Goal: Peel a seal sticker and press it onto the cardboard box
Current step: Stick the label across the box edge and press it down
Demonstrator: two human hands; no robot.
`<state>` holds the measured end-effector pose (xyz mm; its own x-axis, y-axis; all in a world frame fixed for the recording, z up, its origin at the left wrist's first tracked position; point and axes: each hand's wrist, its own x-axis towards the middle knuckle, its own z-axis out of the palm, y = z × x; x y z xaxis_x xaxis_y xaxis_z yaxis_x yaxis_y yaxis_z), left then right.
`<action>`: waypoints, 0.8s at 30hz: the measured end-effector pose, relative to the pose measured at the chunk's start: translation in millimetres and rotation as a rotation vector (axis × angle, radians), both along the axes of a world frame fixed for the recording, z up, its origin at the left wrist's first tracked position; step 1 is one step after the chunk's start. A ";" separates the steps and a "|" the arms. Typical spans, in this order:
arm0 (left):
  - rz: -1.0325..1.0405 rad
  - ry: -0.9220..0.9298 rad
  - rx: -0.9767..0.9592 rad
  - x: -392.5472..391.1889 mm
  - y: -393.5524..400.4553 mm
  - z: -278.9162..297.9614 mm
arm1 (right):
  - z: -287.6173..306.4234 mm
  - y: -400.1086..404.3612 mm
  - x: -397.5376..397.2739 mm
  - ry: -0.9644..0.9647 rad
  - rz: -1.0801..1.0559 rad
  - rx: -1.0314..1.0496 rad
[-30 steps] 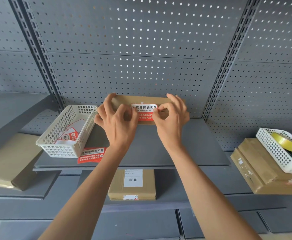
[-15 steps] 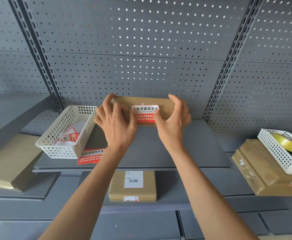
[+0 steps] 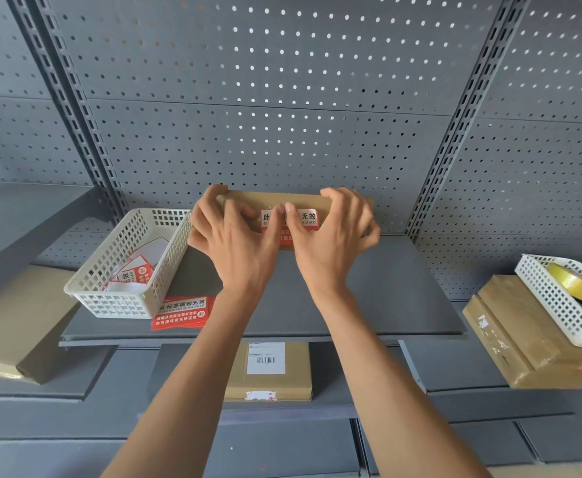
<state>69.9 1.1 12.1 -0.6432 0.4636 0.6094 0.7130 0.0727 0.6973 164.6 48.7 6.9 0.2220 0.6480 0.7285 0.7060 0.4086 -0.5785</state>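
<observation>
A flat cardboard box (image 3: 272,201) lies at the back of the middle grey shelf (image 3: 386,298). A white-and-red seal sticker (image 3: 308,217) sits over the box's front edge. My left hand (image 3: 231,236) grips the box's left end, thumb lying on the sticker's left half. My right hand (image 3: 331,236) wraps the box's right part, its thumb pressed on the sticker's middle. The two thumbs touch side by side and hide the sticker's centre.
A white basket (image 3: 124,270) with several stickers and backing papers stands left on the shelf, a loose sticker stack (image 3: 181,312) beside it. A labelled box (image 3: 269,370) lies on the shelf below. Right: cardboard boxes (image 3: 510,326) under a basket (image 3: 558,298) holding yellow tape (image 3: 572,281).
Both thumbs have slid inward from the sticker's ends to meet over its middle. My fingers now curl over the box's top edge.
</observation>
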 end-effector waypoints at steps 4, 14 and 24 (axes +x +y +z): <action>-0.001 -0.009 -0.003 -0.1 0.9 1.3 | -0.3 1.8 -1.1 0.002 -0.009 -0.008; -0.037 -0.027 0.010 -1.7 -0.7 0.6 | -0.6 4.2 3.3 0.081 0.048 0.011; -0.058 -0.096 0.033 -6.6 0.0 2.8 | -2.7 10.7 9.9 0.120 0.113 -0.021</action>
<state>63.3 1.0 14.9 -0.6717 0.4829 0.5618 0.6455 0.0093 0.7637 174.6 59.3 4.2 0.2318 0.6884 0.6873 0.5815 0.4683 -0.6652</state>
